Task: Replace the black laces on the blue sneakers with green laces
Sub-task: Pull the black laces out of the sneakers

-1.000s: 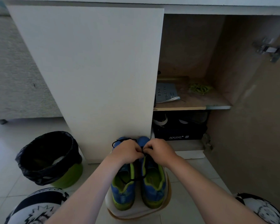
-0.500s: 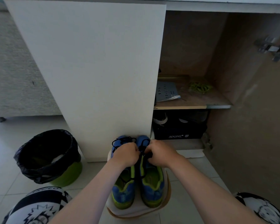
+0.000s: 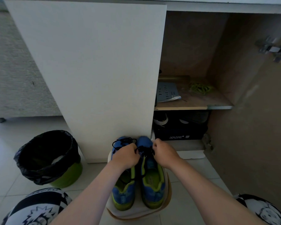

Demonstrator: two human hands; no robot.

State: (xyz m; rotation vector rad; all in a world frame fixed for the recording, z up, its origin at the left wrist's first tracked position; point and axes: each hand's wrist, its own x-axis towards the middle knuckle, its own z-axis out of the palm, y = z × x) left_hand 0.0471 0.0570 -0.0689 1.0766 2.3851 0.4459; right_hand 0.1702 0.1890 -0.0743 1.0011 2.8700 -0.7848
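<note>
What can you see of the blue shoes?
The blue shoes stand side by side on a pale pad, toes toward the white cupboard door. They look like fabric, with yellow-green linings and heels. Black laces are threaded in both. The left hand and right hand pinch the lace over the right-hand shoe.

floor: pale tiles (image 3: 193, 172) | cabinet door (image 3: 91, 70) white | shelf (image 3: 198, 101) wooden | light: dim

both hands (image 3: 126, 155) pinching black laces (image 3: 144, 150), blue sneakers (image 3: 152, 184)
</note>
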